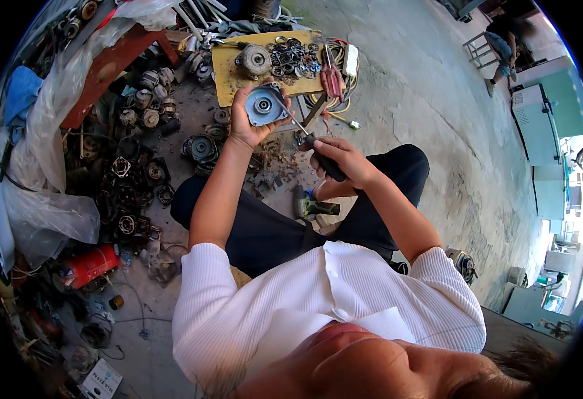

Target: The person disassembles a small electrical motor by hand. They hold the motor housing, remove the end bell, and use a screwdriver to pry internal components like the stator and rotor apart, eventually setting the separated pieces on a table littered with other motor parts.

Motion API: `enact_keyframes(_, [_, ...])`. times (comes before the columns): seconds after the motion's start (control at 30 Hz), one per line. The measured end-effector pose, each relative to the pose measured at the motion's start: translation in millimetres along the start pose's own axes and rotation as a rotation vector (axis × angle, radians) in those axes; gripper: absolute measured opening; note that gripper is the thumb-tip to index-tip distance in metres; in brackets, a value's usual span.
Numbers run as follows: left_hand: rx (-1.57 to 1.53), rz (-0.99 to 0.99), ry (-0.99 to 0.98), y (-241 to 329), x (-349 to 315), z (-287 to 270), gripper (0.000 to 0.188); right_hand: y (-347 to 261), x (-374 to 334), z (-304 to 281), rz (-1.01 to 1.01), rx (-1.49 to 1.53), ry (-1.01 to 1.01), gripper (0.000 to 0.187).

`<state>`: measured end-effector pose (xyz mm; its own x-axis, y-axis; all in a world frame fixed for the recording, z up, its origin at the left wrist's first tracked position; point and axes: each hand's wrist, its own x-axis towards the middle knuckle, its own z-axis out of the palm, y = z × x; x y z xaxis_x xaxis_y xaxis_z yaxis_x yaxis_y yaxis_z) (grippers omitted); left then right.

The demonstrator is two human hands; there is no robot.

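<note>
From where I stand, starting at the left: grimy motor parts (126, 199) lie heaped on the floor beside a seated person in a white shirt. Next comes the left hand (241, 122), gripping a round, blue-grey metal cover (254, 116) from below and around its edge, its ringed centre facing up. The cover is held in the air just before a yellow tabletop (228, 81), which carries a motor (255, 61) and a pile of small rings (295, 58). Farther right, a screwdriver (330, 166) slants up to the cover, its shaft crossing the right part of the face; I cannot tell whether the tip touches. The right hand (346, 159) is wrapped around the dark handle. Red-handled pliers (332, 78) lie at the tabletop's right edge. To work well here, I'd judge, brace the cover firmly, use short, controlled pushes, and keep the left fingertips clear of the blade's path.
</note>
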<state>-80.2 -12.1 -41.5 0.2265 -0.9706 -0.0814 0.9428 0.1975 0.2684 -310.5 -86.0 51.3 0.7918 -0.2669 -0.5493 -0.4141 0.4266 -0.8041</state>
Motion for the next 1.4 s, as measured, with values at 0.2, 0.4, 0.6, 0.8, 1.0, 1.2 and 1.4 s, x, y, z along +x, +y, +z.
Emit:
enact_keyframes(0.2, [0.045, 0.066, -0.027, 4.7, -5.9, 13.1, 0.046, 3.5, -3.1, 1.0, 0.005, 0.035, -0.098, 0.038])
enact_keyframes(0.4, [0.048, 0.109, -0.061, 11.1, -11.8, 17.6, 0.048, 5.9, -2.9, 3.2, 0.006, 0.09, -0.136, 0.036])
enact_keyframes(0.6, [0.144, 0.126, -0.061, 11.5, -16.1, 22.7, 0.048, 2.9, -3.8, 5.0, 0.021, 0.09, -0.123, 0.037])
enact_keyframes(0.8, [0.259, 0.151, -0.104, 13.7, -16.4, 22.6, 0.049, -4.3, -8.6, 4.6, 0.059, 0.184, -0.168, 0.037])
enact_keyframes(1.0, [0.309, 0.147, -0.113, 16.6, -19.5, 24.8, 0.05, 2.1, -4.9, 3.4, 0.085, 0.28, -0.16, 0.038])
enact_keyframes(1.2, [0.261, 0.139, -0.077, 14.0, -21.2, 34.7, 0.053, 29.2, 2.9, 19.1, 0.28, 0.852, -0.331, 0.037])
enact_keyframes(1.4, [0.296, 0.121, -0.14, 16.6, -20.3, 28.1, 0.052, 27.0, 3.0, 18.3, 0.243, 0.719, -0.382, 0.037])
